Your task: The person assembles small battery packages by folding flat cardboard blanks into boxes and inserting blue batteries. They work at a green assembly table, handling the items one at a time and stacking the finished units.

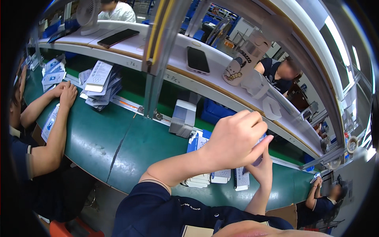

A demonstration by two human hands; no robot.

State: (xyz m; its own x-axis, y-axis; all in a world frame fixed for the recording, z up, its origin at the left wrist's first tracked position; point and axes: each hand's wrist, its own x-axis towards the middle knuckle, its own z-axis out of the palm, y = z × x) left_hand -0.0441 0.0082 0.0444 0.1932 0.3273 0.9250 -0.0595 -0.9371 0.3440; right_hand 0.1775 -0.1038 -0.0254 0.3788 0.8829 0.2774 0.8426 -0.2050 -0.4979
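Observation:
My left hand [241, 136] is raised above the bench with its fingers curled closed. Just below and to its right, my right hand [262, 170] is closed too, thumb and fingers bent together. Between them shows part of a small bluish-purple thing [257, 161], mostly hidden by my fingers; its kind cannot be made out. Under my left forearm lie blue-and-white flat cartons [196, 143] and a white carton stack [196, 181]. A printed white carton [241, 181] lies beside my right wrist. Farther back stands a grey-white stack of flat pieces [183, 117].
A shelf [221, 89] crosses behind the green bench [146, 138], bearing phones [197, 60] and a decorated cup [241, 65]. A metal post [152, 93] rises at its front. A blue bin [215, 111] sits below. At left, a co-worker's hands [65, 91] are near piled cartons [100, 85].

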